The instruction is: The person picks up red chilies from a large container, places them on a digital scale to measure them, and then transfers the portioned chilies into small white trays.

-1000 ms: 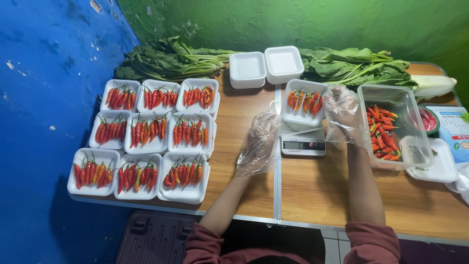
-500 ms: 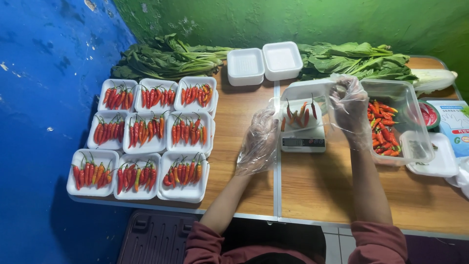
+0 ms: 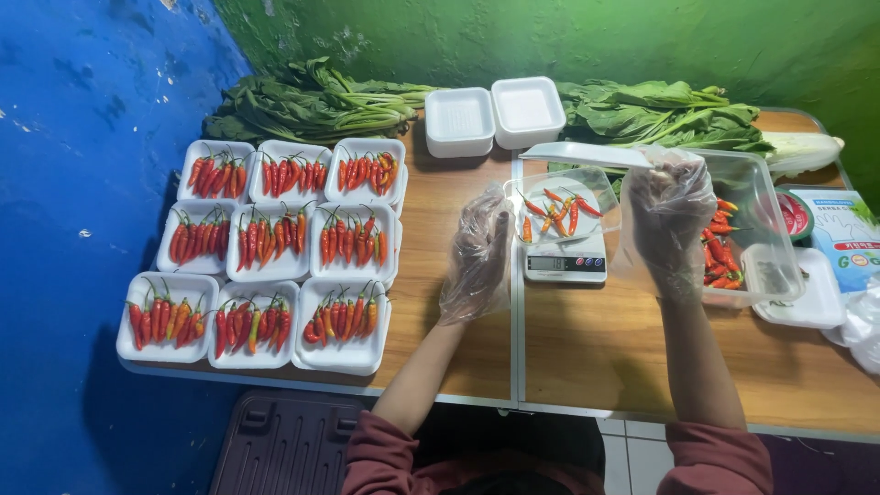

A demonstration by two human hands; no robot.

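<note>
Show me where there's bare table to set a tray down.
Bare wood lies between the filled chilli trays and the scale, under the left hand, and below the scale toward the near edge. Crowded: right side by the clear tub, and the back row.

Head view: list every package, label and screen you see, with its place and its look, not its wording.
Scale screen: front of the small white scale at table centre, narrow grey strip.
Printed package: far right table edge, flat, white and blue-green.
Round label: beside that package, behind the clear tub, red and green.
Foam trays: two empty white ones at the back, no print visible.
</note>
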